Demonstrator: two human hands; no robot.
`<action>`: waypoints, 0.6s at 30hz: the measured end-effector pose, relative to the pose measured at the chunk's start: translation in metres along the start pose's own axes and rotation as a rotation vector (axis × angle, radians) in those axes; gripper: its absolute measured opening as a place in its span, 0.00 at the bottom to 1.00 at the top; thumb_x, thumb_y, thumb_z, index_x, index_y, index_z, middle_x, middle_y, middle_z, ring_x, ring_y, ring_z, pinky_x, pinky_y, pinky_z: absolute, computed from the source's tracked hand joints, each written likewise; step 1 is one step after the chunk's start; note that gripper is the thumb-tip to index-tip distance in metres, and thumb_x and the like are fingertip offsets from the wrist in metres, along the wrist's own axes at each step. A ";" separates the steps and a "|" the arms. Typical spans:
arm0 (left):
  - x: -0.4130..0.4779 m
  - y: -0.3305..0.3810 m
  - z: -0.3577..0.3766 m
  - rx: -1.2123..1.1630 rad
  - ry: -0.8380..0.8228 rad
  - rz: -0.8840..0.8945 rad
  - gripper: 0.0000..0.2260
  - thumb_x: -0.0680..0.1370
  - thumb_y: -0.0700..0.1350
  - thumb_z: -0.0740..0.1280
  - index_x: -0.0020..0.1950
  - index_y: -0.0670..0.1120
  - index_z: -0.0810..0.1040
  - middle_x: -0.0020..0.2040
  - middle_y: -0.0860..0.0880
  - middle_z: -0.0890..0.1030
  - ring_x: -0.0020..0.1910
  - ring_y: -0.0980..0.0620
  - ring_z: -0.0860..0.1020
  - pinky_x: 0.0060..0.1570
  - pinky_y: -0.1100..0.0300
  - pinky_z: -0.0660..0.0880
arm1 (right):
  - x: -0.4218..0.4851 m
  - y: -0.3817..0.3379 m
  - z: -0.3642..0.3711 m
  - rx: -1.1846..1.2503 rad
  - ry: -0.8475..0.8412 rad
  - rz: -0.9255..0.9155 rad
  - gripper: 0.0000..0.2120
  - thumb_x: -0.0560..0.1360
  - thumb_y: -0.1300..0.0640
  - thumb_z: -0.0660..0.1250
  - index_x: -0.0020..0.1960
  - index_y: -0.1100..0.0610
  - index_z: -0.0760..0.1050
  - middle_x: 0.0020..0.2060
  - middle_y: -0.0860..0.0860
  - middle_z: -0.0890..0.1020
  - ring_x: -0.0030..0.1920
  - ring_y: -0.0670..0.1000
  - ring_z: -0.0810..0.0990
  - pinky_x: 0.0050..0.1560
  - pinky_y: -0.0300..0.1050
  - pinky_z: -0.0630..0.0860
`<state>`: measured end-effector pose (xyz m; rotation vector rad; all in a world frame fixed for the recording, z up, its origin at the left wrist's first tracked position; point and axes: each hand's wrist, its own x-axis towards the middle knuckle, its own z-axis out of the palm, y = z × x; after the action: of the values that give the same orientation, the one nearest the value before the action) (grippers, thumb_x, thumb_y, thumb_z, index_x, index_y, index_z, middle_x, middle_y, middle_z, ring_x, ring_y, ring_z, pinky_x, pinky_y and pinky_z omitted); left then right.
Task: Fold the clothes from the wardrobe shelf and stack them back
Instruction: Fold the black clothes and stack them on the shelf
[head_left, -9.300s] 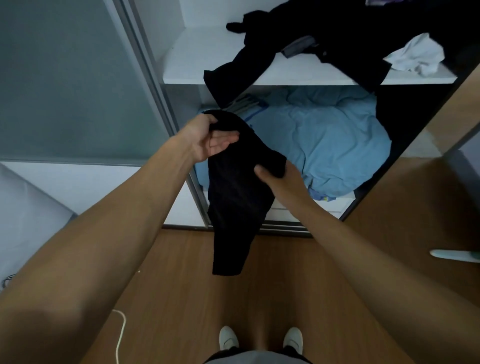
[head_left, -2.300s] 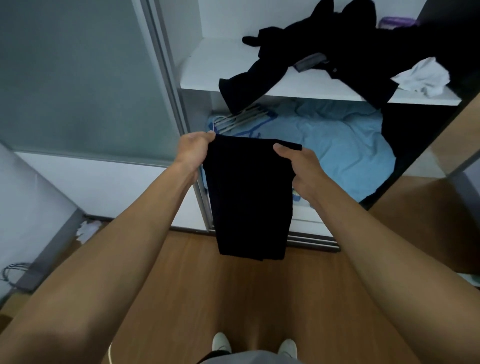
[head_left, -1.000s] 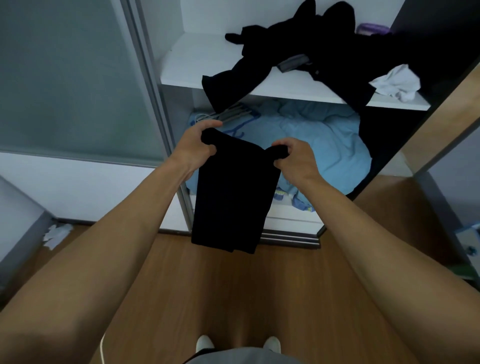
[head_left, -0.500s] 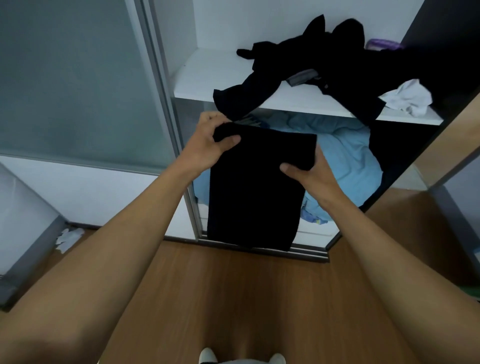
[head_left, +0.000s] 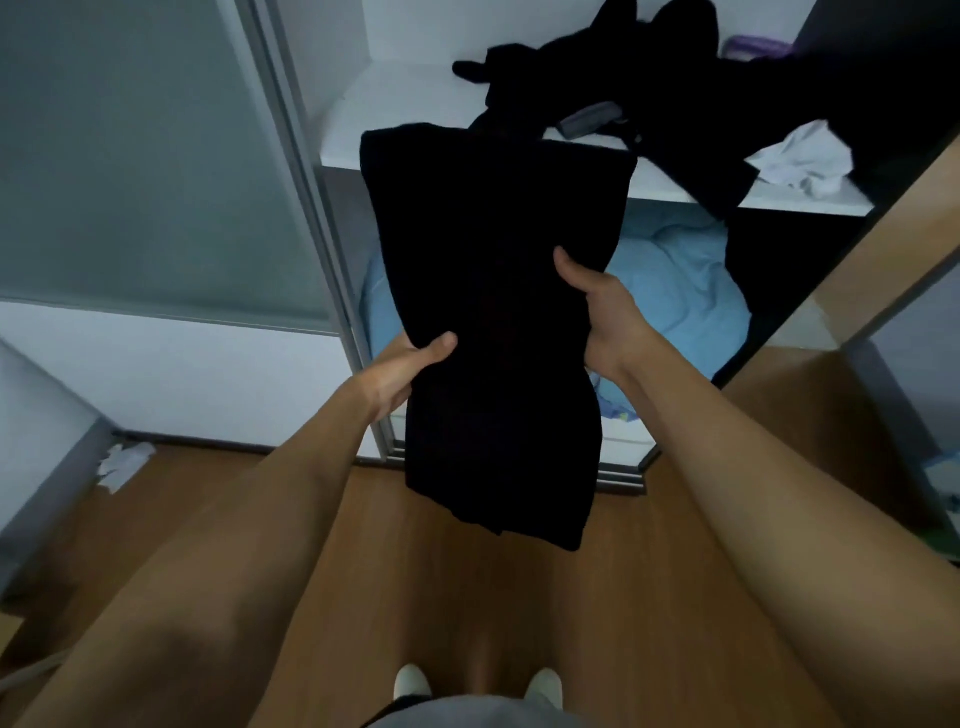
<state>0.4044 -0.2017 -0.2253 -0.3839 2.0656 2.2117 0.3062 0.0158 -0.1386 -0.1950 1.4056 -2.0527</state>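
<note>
Holding the black garment (head_left: 488, 249) by its sides, left hand (head_left: 397, 375) and right hand (head_left: 605, 317) each have the grip clamped on it.

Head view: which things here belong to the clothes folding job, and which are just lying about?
Job: black garment, gripped by left hand and right hand; dark clothes heap; white cloth; wardrobe shelf.
Lying about: blue bedding below the shelf; crumpled paper on the floor.
</note>
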 end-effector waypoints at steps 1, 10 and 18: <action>0.002 0.002 0.006 -0.040 0.004 -0.008 0.37 0.57 0.67 0.80 0.62 0.56 0.78 0.58 0.55 0.84 0.60 0.55 0.81 0.57 0.63 0.77 | -0.001 -0.004 -0.002 0.025 -0.006 0.009 0.21 0.76 0.46 0.71 0.64 0.57 0.79 0.59 0.55 0.84 0.60 0.55 0.83 0.59 0.49 0.80; 0.023 0.023 0.037 -0.206 0.314 0.001 0.22 0.70 0.64 0.74 0.56 0.50 0.81 0.48 0.50 0.87 0.49 0.49 0.85 0.47 0.55 0.82 | -0.022 0.051 -0.057 -0.255 0.129 0.175 0.20 0.76 0.48 0.72 0.63 0.57 0.79 0.56 0.52 0.85 0.59 0.53 0.83 0.66 0.49 0.75; -0.002 -0.001 -0.010 -0.001 -0.016 -0.093 0.30 0.71 0.65 0.72 0.66 0.49 0.76 0.62 0.48 0.82 0.62 0.52 0.80 0.62 0.59 0.75 | -0.005 0.056 -0.021 0.175 0.300 0.125 0.16 0.78 0.52 0.70 0.61 0.61 0.80 0.50 0.55 0.86 0.49 0.54 0.86 0.49 0.47 0.83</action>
<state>0.4073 -0.2110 -0.2267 -0.4509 1.9956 2.1557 0.3242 0.0222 -0.1957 0.2786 1.3607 -2.1490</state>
